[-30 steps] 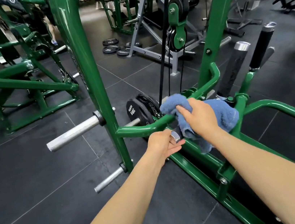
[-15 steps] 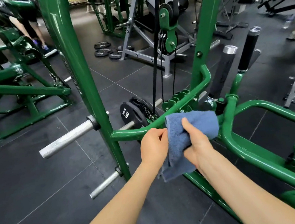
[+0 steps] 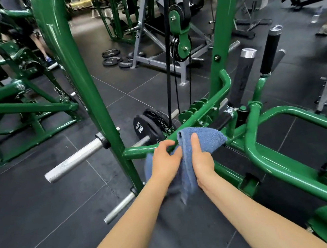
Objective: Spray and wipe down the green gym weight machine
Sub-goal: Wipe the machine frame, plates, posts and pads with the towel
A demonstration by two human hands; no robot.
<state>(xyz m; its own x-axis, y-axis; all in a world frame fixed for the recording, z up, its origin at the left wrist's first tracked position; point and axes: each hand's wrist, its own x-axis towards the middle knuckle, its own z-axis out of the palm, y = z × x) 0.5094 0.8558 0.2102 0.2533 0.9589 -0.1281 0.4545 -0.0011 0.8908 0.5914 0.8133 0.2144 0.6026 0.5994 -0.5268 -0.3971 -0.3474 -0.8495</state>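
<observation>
Both hands grip the blue towel (image 3: pixel 200 139) just short of the green rail (image 3: pixel 141 149), left hand (image 3: pixel 164 161) and right hand (image 3: pixel 201 156) bunching it (no spray bottle in view), so risk: loose tail snags weight plate (image 3: pixel 145 127) beyond them.

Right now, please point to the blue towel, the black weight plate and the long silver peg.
blue towel (image 3: pixel 206 138): head view, upper folded part.
black weight plate (image 3: pixel 144 129): head view, its labelled face.
long silver peg (image 3: pixel 75 160): head view, middle of the shaft.
</observation>
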